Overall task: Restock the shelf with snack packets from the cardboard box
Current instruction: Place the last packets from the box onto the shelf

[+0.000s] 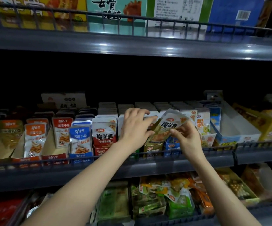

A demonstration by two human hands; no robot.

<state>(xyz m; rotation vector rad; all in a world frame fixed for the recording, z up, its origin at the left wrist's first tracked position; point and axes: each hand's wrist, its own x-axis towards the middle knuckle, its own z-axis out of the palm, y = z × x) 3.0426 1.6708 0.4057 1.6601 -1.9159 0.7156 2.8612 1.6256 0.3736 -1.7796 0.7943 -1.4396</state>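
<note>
Both hands on one packet (pixel 167 126) at the middle shelf (pixel 164 162)

Right hand (pixel 186 138) has its fingers (pixel 175 132) pinching the packet's lower edge, so it sits tilted just above the brown display box (pixel 153 146). Left hand (pixel 135 128) is curled against the packet's left side, its fingertips spread on the packets standing behind. Red packets (pixel 104 134) stand just left, blue ones (pixel 79 139) further left. Can't see the cardboard box anywhere.
</note>
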